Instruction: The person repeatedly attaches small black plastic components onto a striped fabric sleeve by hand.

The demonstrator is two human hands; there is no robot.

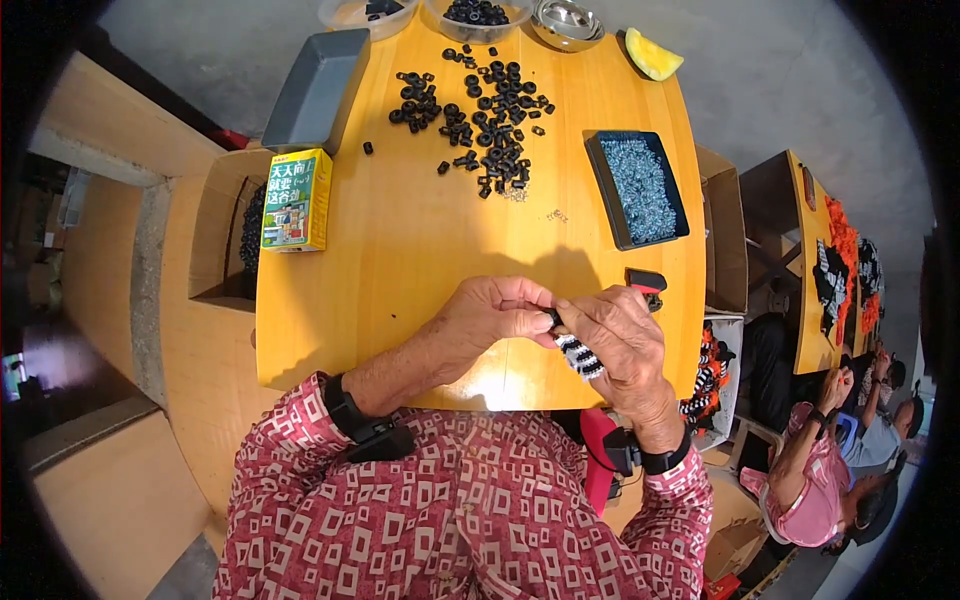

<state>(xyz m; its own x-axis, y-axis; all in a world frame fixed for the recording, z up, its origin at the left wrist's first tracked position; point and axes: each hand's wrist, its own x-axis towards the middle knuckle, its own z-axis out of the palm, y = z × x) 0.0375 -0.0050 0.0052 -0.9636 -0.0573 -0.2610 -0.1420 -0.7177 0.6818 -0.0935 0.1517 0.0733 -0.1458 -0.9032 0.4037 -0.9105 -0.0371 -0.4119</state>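
Hands (492,312) (625,338) meet near table edge (470,402), open room ahead

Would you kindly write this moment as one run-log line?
Left hand: pinching small black piece | Right hand: holding black-and-white striped fabric | Ahead: black rectangular tray

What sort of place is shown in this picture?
Probably a small-parts workshop: loose black parts lie on the wooden table, a black tray holds small translucent pieces, and other people sit nearby.
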